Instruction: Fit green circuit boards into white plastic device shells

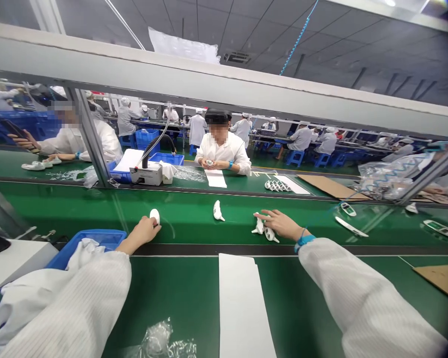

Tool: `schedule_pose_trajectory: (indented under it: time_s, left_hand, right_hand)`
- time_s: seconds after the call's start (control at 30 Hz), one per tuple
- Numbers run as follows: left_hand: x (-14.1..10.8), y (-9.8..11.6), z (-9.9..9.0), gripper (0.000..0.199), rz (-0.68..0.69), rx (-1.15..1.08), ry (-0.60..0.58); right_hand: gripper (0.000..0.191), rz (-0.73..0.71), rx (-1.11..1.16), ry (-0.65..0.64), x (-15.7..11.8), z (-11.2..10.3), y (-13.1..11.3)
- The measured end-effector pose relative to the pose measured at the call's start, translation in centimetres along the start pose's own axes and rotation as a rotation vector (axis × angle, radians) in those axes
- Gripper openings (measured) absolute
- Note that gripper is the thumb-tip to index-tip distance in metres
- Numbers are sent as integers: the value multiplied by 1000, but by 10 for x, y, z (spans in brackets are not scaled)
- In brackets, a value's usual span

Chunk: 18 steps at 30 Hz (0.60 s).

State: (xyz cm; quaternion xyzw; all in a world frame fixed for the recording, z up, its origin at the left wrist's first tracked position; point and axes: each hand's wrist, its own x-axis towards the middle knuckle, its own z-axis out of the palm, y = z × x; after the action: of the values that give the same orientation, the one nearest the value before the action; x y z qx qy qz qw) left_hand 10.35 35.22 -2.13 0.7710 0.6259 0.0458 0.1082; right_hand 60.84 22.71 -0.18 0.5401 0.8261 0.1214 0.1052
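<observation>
White piece (pixel 155 215) gripped by the left hand (pixel 144 231), at its one o'clock!
Two white parts (pixel 271 235) are touched around eight o'clock by the right hand (pixel 280 224), fingers extended; whether they're gripped cannot be told. Between the hands, a lone part (pixel 218 211) is borne by the green surface (pixel 188 216), at the left's three o'clock.

Grey panel ceiling (pixel 261 25) w/ dark seams & 1 rect. vent (pixel 237 57) approx. mid-pic. Bright light (pixel 390 2) nr top R. Wide white beam (pixel 224 82) runs edge to edge, tilted down to R, w/ metal post (pixel 87 134) below it on L. Blue coiled hose (pixel 299 36) hangs from above. In bkgd: long workbenches (pixel 366 148), blue stools (pixel 294 158), green floor (pixel 266 158) w/ yellow line. Far details blurred.
</observation>
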Motion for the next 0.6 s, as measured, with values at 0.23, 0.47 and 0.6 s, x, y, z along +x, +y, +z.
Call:
schedule_pose_trajectory:
  time_s: [0.23,0.47,0.6]
  left_hand:
    - [-2,1,-6,36,69,34,52]
    - [2,-6,-4,36,-113,44,3]
    - [-9,7,-7,33,-57,-80,-57]
  right_hand:
    - [18,49,93,33,20,-12,-20]
    - [18,379,188,59,-65,-17,-84]
    - [18,489,225,32,-125,-13,-144]
